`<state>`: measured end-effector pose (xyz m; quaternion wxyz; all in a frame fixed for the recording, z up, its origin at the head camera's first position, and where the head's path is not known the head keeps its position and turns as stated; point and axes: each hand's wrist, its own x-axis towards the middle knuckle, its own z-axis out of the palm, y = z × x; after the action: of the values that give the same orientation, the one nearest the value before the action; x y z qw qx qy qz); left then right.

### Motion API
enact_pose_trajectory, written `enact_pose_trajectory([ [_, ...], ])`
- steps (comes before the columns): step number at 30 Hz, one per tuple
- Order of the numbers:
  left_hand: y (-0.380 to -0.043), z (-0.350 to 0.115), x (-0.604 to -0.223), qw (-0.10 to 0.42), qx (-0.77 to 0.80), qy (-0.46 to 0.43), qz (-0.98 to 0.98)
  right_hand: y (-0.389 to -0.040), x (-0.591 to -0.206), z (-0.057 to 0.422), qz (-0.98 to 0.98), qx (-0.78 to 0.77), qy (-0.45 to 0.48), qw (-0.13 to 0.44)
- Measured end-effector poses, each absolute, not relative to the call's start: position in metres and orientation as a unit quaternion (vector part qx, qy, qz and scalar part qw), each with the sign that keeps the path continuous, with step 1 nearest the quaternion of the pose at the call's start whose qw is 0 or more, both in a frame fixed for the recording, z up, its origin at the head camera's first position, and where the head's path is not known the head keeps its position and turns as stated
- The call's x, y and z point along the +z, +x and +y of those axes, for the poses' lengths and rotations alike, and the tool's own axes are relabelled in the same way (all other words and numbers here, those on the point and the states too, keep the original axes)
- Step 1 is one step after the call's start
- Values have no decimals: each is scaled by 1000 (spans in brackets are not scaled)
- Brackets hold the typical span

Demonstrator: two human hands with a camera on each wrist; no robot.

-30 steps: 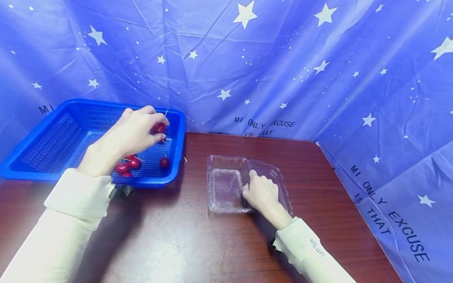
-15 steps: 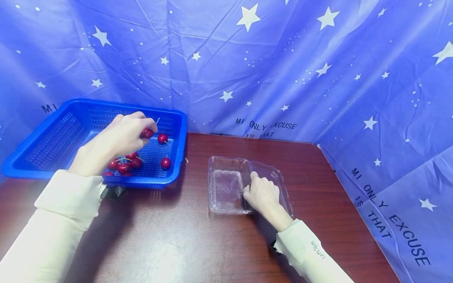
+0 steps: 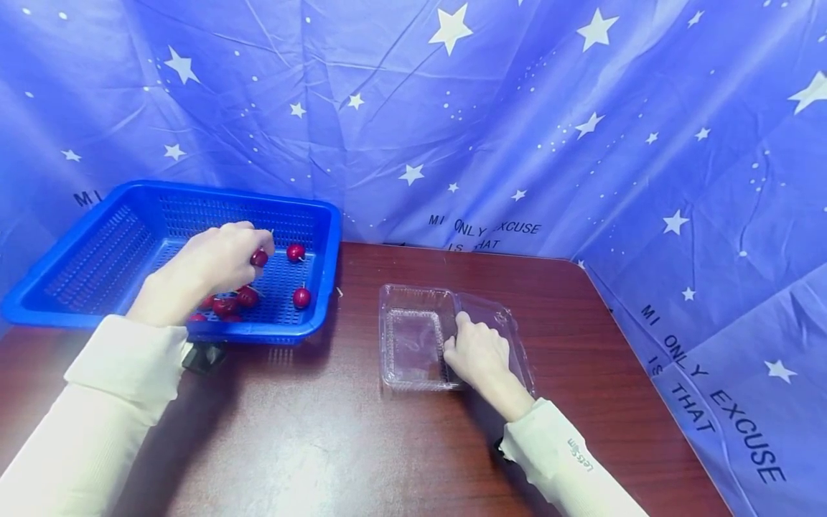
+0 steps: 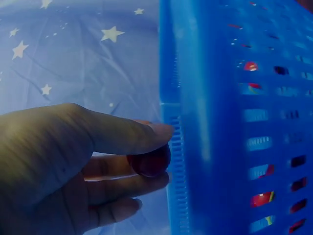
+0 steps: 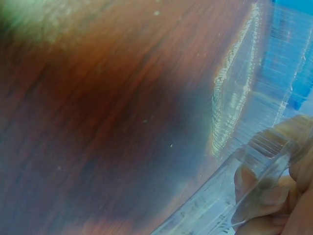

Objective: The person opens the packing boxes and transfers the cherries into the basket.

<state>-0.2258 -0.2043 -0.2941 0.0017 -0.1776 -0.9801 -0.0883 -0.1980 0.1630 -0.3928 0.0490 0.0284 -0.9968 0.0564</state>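
Observation:
My left hand (image 3: 209,262) is over the blue plastic basket (image 3: 284,332), pinching a dark red cherry (image 3: 259,258) between thumb and fingers. The left wrist view shows the held cherry (image 4: 150,164) under my thumb, with the perforated basket wall (image 4: 210,122) to its right. Inside the basket lie several cherries (image 3: 226,307) below my hand, partly hidden by it, and two more single ones near the right wall. My right hand (image 3: 481,355) grips the edge of a clear plastic box (image 3: 413,345) between its tray and folded-open lid (image 3: 500,319); its fingertips show through the plastic in the right wrist view.
The box stands on a dark red wooden table (image 3: 323,431), to the right of the basket. A small stem-like bit (image 3: 339,292) lies beside the basket. Blue cloth (image 3: 388,129) with stars hangs behind and on the right.
My left hand has moved left and lower in the basket with the cherry, uncovering the cherry near the back right. My right hand and the box stay in place.

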Motion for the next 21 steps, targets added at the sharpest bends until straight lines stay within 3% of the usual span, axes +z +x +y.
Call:
enact_pose_trajectory([
  [21, -228, -194, -318, -42, -56, -137, -988, -197, -392, 164, -996, 57, 30, 55],
])
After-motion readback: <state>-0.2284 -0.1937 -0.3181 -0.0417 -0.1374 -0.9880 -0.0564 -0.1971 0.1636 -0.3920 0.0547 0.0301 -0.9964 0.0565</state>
